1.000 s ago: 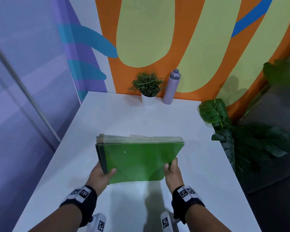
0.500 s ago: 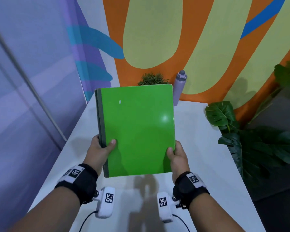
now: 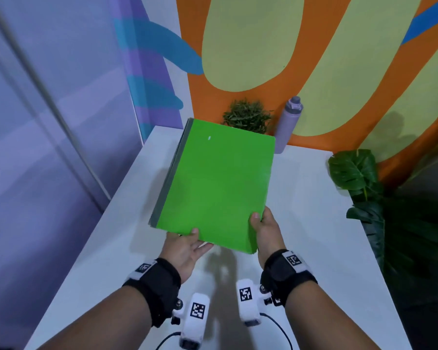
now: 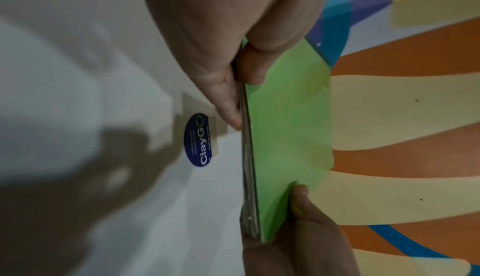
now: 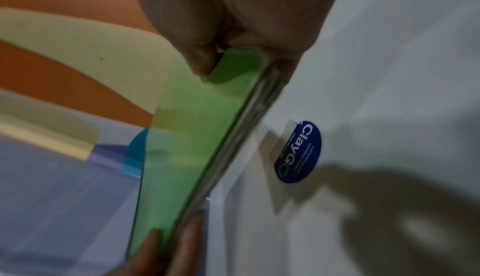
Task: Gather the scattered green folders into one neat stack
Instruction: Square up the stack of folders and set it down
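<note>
A stack of green folders [image 3: 218, 188] is held in the air above the white table [image 3: 314, 223], face up and turned so its far end leans right. My left hand [image 3: 185, 248] pinches the near edge, thumb on the top cover and fingers underneath. At the near right corner my right hand [image 3: 266, 231] grips it the same way. The left wrist view shows the stack [image 4: 285, 136] edge-on, several layers thick, between my left hand [image 4: 221, 54] and right hand [image 4: 298, 239]. From the right wrist the stack [image 5: 187, 147] runs down from my right hand [image 5: 233, 23].
A small potted plant [image 3: 247, 118] and a purple bottle [image 3: 287, 125] stand at the table's far edge against the painted wall. Large leafy plants [image 3: 364, 185] crowd the right side. A blue oval sticker [image 4: 197, 139] lies on the tabletop under the stack.
The stack went from standing on its edge on the table to lifted and facing me, then swung clockwise. My left hand slid from the spine side to the near edge.
</note>
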A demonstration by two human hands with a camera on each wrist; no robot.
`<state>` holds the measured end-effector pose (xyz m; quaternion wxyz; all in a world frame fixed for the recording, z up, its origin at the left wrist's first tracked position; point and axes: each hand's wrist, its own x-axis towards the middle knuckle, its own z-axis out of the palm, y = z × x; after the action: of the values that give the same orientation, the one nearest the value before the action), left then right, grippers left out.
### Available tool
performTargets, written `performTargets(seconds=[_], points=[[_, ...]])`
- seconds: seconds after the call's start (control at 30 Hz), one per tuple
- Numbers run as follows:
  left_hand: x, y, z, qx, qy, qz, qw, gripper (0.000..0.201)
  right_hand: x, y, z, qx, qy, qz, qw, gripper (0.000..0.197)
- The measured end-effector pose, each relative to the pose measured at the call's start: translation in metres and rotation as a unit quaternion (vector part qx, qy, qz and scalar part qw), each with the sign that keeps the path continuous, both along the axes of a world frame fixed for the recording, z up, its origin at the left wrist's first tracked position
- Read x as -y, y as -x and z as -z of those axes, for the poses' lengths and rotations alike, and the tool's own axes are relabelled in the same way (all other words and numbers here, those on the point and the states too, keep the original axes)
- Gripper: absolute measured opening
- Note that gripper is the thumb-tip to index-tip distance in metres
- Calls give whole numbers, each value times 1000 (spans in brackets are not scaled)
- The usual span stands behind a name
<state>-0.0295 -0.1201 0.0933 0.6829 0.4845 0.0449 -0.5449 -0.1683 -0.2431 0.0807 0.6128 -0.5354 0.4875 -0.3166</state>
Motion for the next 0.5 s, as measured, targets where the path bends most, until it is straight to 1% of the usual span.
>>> performTargets(seconds=[0.03,0.1,0.13,0.2,0.27,0.3,0.33,0.4,0.43,0.47,0.5], points=[[-1,-6,3,23,-6,-14,1000,28,0,0,2,-35,26,-29,999,25],[0,-22,12,50,-26,-43,997,52,1,3,4,-116,87,-89,985,25],[1,-31,16,69,-40,-46,996,53,3,6,8,-156,119,-111,974,28],[5,-45,22,121,-85,-48,988,37,5,13,22,-259,158,-154,940,33],[11,-59,29,142,-116,-57,981,34,6,18,41,-361,137,-187,903,39],[15,-66,33,140,-124,-62,980,38,5,20,53,-407,122,-203,882,43],[19,-72,34,131,-130,-69,980,46,3,22,62,-447,114,-222,859,47],[29,-84,35,90,-134,-94,982,68,-2,22,76,-500,128,-263,816,54],[35,-91,37,67,-130,-113,983,77,-4,21,81,-512,138,-279,800,57],[41,-98,37,57,-128,-127,982,80,-6,20,86,-521,149,-289,789,60],[48,-105,40,60,-134,-134,980,79,-6,18,90,-528,157,-297,780,63]])
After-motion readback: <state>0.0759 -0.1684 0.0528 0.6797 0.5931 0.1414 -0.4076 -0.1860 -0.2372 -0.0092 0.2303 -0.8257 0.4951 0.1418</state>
